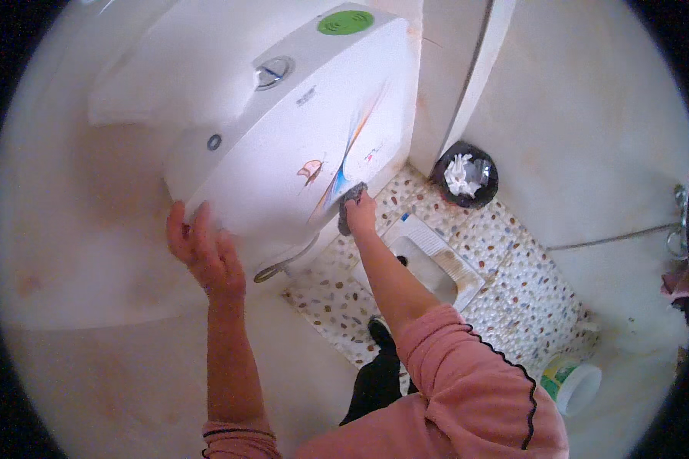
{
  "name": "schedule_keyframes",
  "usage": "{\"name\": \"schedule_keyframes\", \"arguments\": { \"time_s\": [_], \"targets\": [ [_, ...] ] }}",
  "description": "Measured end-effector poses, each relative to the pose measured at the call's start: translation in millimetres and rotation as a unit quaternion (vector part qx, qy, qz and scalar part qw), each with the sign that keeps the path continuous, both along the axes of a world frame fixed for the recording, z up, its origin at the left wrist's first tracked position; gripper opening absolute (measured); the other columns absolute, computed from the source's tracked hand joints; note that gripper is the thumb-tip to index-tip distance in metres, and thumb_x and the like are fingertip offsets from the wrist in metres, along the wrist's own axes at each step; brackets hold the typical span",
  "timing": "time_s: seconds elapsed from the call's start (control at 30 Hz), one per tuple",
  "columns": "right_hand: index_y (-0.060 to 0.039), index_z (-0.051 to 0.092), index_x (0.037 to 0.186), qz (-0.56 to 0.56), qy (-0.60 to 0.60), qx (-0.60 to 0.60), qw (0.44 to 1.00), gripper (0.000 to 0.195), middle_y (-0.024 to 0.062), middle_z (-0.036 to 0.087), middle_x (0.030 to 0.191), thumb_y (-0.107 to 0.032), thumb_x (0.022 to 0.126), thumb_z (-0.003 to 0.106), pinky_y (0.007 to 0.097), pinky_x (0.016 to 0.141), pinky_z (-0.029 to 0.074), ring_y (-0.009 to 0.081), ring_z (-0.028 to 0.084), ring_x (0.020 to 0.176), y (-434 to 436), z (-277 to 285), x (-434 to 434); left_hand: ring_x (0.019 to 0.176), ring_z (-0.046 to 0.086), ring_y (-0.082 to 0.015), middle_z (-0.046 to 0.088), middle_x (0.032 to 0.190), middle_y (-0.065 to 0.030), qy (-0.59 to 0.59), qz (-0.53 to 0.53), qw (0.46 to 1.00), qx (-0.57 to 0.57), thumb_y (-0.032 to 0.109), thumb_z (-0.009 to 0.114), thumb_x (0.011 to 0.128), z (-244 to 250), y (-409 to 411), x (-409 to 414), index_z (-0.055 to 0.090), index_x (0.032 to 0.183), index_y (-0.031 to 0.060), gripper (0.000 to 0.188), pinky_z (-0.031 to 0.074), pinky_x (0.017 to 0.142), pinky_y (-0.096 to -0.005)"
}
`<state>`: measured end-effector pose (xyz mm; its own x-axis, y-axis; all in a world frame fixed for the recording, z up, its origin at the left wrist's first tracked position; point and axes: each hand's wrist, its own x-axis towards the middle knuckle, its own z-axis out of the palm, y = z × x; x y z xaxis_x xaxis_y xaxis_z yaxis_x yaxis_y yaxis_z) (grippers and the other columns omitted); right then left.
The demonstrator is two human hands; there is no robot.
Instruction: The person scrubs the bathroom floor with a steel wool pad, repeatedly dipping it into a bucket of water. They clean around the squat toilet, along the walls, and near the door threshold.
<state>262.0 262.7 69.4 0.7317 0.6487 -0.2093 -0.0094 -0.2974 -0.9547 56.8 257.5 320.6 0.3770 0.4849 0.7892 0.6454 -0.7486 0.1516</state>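
A white wall-mounted toilet cistern [275, 172] with a painted swirl on its front stands before me. On its top face are a round chrome flush button [274, 73] and a green oval sticker [345, 23]. My right hand [360, 209] is shut on a dark grey cloth [345, 218] at the lower front edge of the cistern, near the swirl. At the cistern's left end is my left hand [209, 246], fingers apart and holding nothing. Its fingertips are at the lower left corner; whether they press on it is hard to tell.
Below lies a squat toilet pan [436, 269] in a pebble-patterned floor [528, 287]. A black bin [491, 192] with crumpled paper stands in the corner. A hose [287, 261] hangs under the cistern. At lower right is a white tub [580, 390]; a shower fitting [677, 241] is on the right wall.
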Motion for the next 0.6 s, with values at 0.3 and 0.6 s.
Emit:
{"name": "schedule_keyframes", "arguments": {
  "time_s": [0.3,0.6],
  "targets": [
    [0.0077,0.039,0.126,-0.193,-0.089,0.234,0.949,0.054,0.0276,0.042,0.121,-0.010,0.076,0.048,0.0432,0.101,0.029,0.0395,0.038,0.113,38,89,17,0.106,0.041,-0.0272,0.047,0.112,-0.0167,0.010,-0.008,0.995,0.098,0.015,0.040,0.093,6,59,-17,0.051,0.110,-0.0002,0.025,0.034,0.094,-0.0396],
    [0.0049,0.043,0.123,-0.186,-0.105,0.263,0.941,0.053,0.0245,0.045,0.115,-0.007,0.072,0.050,0.0418,0.099,0.032,0.0371,0.043,0.108,29,120,13,0.103,0.044,-0.0274,0.046,0.109,-0.0161,-0.045,-0.031,0.987,0.150,0.022,0.036,0.097,-5,67,-24,0.052,0.104,0.0004,0.028,0.035,0.095,-0.0432]
  ]
}}
